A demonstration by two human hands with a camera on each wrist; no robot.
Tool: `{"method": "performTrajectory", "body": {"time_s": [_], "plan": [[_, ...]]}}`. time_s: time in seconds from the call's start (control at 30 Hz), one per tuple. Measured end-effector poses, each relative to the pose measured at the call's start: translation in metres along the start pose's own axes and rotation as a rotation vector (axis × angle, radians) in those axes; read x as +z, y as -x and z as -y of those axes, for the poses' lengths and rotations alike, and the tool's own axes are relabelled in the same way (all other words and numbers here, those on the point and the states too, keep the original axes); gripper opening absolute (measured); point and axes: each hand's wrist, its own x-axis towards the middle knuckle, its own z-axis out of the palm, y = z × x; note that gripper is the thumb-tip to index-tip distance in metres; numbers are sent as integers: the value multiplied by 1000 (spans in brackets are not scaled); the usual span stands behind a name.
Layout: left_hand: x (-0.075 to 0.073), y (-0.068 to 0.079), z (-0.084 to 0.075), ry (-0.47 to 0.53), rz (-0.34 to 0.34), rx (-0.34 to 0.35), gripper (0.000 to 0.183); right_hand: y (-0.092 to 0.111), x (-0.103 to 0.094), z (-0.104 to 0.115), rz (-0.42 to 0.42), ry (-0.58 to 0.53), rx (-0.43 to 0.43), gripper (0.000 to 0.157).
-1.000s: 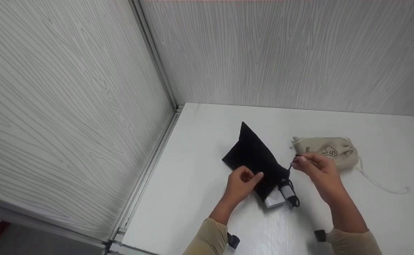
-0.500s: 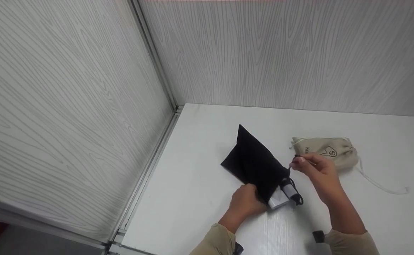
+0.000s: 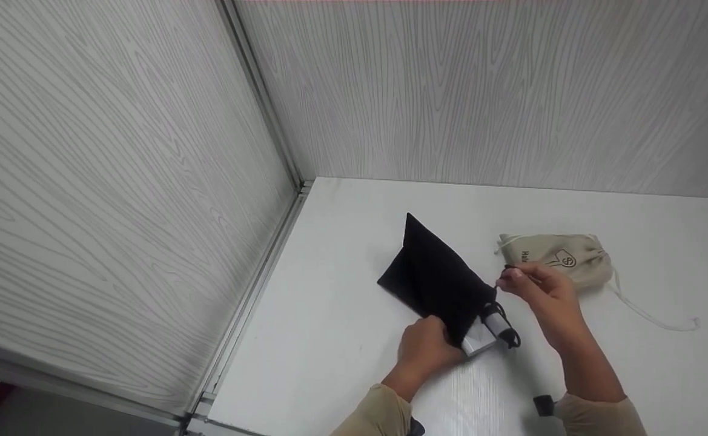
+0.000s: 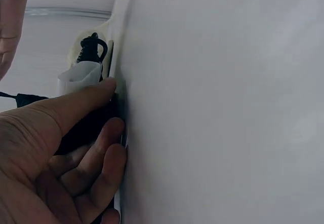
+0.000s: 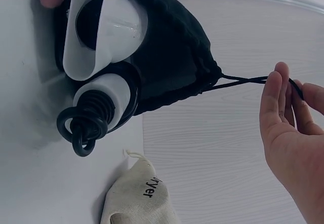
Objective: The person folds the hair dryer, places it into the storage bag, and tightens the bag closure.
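A black drawstring bag [image 3: 438, 278] lies on the table with its mouth toward the lower right. Out of the mouth stick the white nozzle [image 5: 111, 31] and the handle end [image 3: 499, 322] of a hair dryer, its black cord looped at the handle's tip. My left hand [image 3: 425, 348] grips the bag's lower left edge beside the nozzle; some of its fingers are hidden under the cloth in the head view. My right hand [image 3: 544, 297] pinches the drawstring [image 5: 243, 79], which runs taut from the corner of the mouth.
Behind my right hand lies a tan cloth pouch [image 3: 556, 260] with dark printing, its pale string [image 3: 656, 321] trailing to the right. Grey wood-grain panels [image 3: 487, 91] stand at the back and left of the white table [image 3: 305, 339].
My left hand has gone from over the bag down to its lower edge and taken hold there. The bag and hair dryer have shifted slightly. My right hand has stayed at the drawstring.
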Motion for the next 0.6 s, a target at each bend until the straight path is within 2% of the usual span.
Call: {"method": "performTrajectory", "body": {"time_s": [0.13, 0.23, 0.37, 0.47, 0.6], "plan": [[4, 1, -1, -5, -30, -25, 35, 0, 1, 0, 2, 1, 12, 22], [4, 2, 0, 42, -49, -46, 29, 0, 2, 0, -2, 6, 20, 22], [5, 4, 0, 87, -77, -29, 19, 2, 1, 1, -22, -7, 15, 22], [7, 2, 1, 105, -75, -21, 15, 3, 1, -1, -19, -16, 10, 23], [9, -4, 0, 134, -72, -49, 15, 3, -1, -2, -23, -11, 10, 23]]}}
